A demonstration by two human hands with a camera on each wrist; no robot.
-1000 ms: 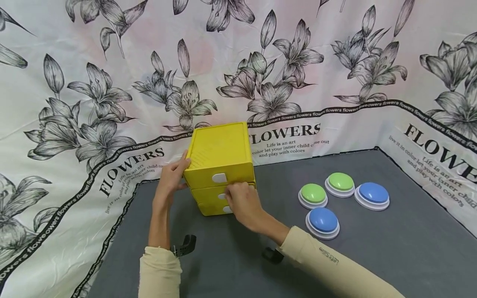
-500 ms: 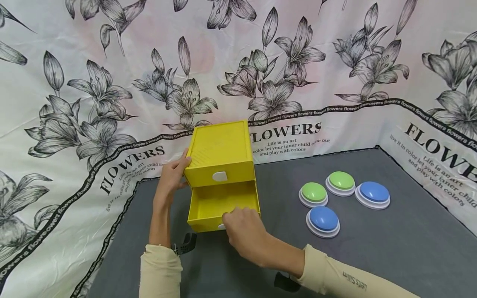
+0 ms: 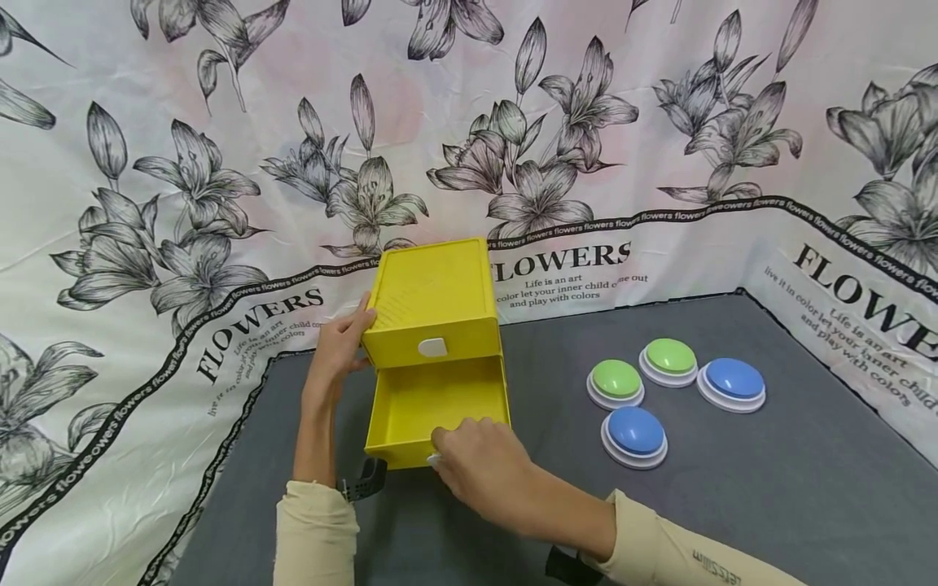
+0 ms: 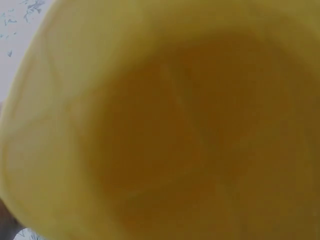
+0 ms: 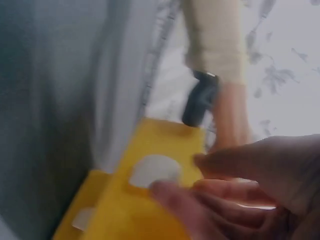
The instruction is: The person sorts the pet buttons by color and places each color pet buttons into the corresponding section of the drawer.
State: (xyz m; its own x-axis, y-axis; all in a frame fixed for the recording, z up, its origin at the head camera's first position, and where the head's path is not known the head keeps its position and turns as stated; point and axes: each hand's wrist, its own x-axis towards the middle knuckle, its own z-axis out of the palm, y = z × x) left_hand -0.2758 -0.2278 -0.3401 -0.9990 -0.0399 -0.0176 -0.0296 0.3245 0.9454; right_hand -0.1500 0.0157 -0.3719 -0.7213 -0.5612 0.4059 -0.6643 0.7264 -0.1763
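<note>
A yellow drawer cabinet [image 3: 432,289] stands toward the back, its middle drawer [image 3: 399,456] pulled well out and bare inside where it shows. My left hand [image 3: 339,350] rests along the cabinet's left side, thumb at the top edge, fingers straight. At the drawer's front, my right hand [image 3: 487,476] curls its fingers at the white handle [image 5: 155,169]. In the right wrist view, a fingertip [image 5: 162,189] overlaps that handle's edge. The top drawer [image 3: 396,350] is closed. Blurred yellow plastic [image 4: 150,125] fills the left wrist view.
To the right on the grey tabletop [image 3: 733,488] sit two green push buttons [image 3: 615,379] and two blue ones [image 3: 636,431] on white bases. Flower-printed cloth [image 3: 557,285] hangs close behind the cabinet. A lower white handle [image 5: 83,218] shows below the open drawer.
My right hand has drawn the middle drawer out toward me, mostly in the first half second, then slightly farther. My left hand has stayed against the cabinet's side.
</note>
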